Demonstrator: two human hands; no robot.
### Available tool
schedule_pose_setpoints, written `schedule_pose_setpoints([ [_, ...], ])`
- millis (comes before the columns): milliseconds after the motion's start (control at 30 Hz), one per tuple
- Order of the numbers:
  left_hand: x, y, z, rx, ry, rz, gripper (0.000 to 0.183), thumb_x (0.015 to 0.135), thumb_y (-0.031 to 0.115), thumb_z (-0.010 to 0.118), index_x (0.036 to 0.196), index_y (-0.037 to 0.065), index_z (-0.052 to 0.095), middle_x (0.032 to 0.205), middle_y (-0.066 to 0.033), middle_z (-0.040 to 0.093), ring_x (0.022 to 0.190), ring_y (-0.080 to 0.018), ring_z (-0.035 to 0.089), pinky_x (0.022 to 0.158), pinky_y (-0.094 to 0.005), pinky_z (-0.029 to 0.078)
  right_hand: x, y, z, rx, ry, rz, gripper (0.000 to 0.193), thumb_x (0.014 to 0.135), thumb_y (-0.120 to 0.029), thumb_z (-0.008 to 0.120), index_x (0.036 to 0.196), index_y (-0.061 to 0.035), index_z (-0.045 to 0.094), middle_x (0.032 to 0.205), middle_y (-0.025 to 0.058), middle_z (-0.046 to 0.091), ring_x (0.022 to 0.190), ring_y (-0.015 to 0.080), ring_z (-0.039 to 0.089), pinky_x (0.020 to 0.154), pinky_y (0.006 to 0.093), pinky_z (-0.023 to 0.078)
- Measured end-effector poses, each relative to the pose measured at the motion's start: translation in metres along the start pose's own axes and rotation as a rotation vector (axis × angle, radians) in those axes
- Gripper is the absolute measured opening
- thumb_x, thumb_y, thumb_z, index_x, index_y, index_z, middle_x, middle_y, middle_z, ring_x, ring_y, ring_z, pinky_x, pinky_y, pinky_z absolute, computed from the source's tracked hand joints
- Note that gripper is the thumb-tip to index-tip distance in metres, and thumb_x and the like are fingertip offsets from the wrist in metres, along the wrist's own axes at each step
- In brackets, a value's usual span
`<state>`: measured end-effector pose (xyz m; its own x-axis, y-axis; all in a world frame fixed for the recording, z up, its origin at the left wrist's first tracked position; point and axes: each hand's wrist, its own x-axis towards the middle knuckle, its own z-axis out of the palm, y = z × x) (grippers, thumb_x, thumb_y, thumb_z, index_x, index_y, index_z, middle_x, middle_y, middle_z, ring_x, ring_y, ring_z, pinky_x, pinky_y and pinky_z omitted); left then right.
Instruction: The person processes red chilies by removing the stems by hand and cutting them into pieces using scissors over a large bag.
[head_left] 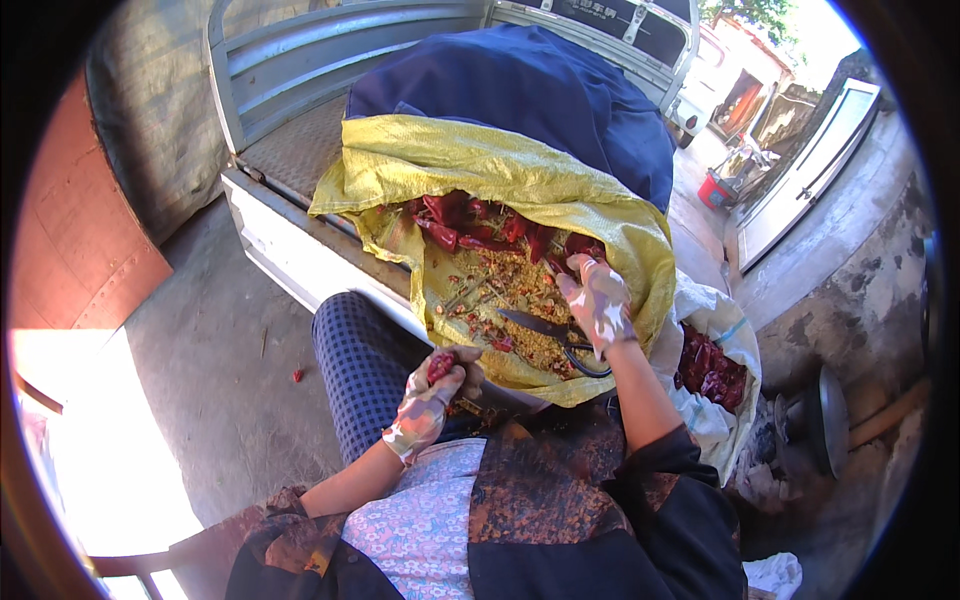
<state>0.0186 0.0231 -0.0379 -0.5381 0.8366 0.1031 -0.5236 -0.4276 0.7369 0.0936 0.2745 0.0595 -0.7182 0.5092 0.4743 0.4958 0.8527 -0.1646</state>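
My left hand point(425, 400), in a camouflage-patterned glove, is closed around a dried red chili point(440, 368) above my lap. My right hand point(597, 305), gloved alike, reaches over the opened yellow woven sack point(450, 150). Its thumb and fingers look apart, at the edge of a pile of dried red chilies point(475, 225); nothing shows clearly between them. Below that hand, a pair of scissors point(540, 324) with dark blades and black handles lies on the loose yellow seeds and stem bits point(510, 280) spread over the sack.
A dark blue cloth point(510, 80) covers a bulky load on the truck bed point(300, 140). To my right stands a white sack point(735, 335) with dark red chilies point(712, 370) inside, near a round dark metal pan point(825, 422). A red bucket point(715, 190) sits farther back.
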Motion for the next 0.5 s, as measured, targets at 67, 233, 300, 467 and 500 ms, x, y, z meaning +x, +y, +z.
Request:
schedule_pose_setpoints([
  [67, 0.000, -0.002, 0.001, 0.059, -0.007, 0.030, 0.026, 0.091, 0.011, 0.052, 0.114, 0.000, 0.056, 0.088, -0.0088, 0.060, 0.079, -0.0166, 0.057, 0.074, -0.0283, 0.048, 0.017, 0.021, 0.014, -0.154, -0.158, 0.048, 0.030, 0.083, -0.031, 0.061, 0.097, -0.0057, 0.064, 0.091, 0.0196, 0.065, 0.086, 0.0350, 0.064, 0.076, 0.0420, 0.051],
  [233, -0.002, 0.009, -0.001, 0.058, 0.049, -0.044, 0.022, 0.093, 0.015, 0.055, 0.111, 0.002, 0.059, 0.086, -0.0052, 0.062, 0.076, -0.0102, 0.058, 0.067, -0.0216, 0.048, 0.019, 0.027, 0.028, -0.251, -0.195, 0.179, 0.029, 0.084, -0.033, 0.056, 0.091, -0.0074, 0.065, 0.087, 0.0185, 0.066, 0.084, 0.0356, 0.064, 0.076, 0.0429, 0.050],
  [300, -0.002, 0.007, -0.001, 0.043, 0.074, -0.073, 0.020, 0.094, 0.016, 0.055, 0.108, 0.002, 0.060, 0.084, -0.0051, 0.062, 0.074, -0.0098, 0.058, 0.066, -0.0213, 0.048, 0.008, 0.031, 0.025, -0.188, -0.044, 0.126, 0.025, 0.081, -0.030, 0.059, 0.089, -0.0081, 0.065, 0.082, 0.0182, 0.066, 0.079, 0.0361, 0.064, 0.071, 0.0421, 0.051],
  [467, -0.003, 0.001, 0.002, 0.018, 0.068, -0.109, 0.019, 0.094, 0.015, 0.055, 0.106, 0.002, 0.061, 0.083, -0.0047, 0.062, 0.070, -0.0096, 0.058, 0.063, -0.0212, 0.048, -0.014, 0.028, 0.007, -0.229, -0.013, 0.199, 0.020, 0.079, -0.027, 0.065, 0.085, -0.0082, 0.063, 0.076, 0.0184, 0.065, 0.074, 0.0372, 0.063, 0.064, 0.0438, 0.050],
  [500, -0.002, 0.002, 0.001, 0.000, 0.070, -0.123, 0.019, 0.094, 0.016, 0.054, 0.105, 0.002, 0.061, 0.082, -0.0054, 0.062, 0.070, -0.0108, 0.059, 0.063, -0.0224, 0.049, -0.013, 0.029, 0.006, -0.251, -0.034, 0.202, 0.020, 0.079, -0.027, 0.065, 0.085, -0.0083, 0.063, 0.076, 0.0183, 0.065, 0.074, 0.0372, 0.063, 0.064, 0.0437, 0.050],
])
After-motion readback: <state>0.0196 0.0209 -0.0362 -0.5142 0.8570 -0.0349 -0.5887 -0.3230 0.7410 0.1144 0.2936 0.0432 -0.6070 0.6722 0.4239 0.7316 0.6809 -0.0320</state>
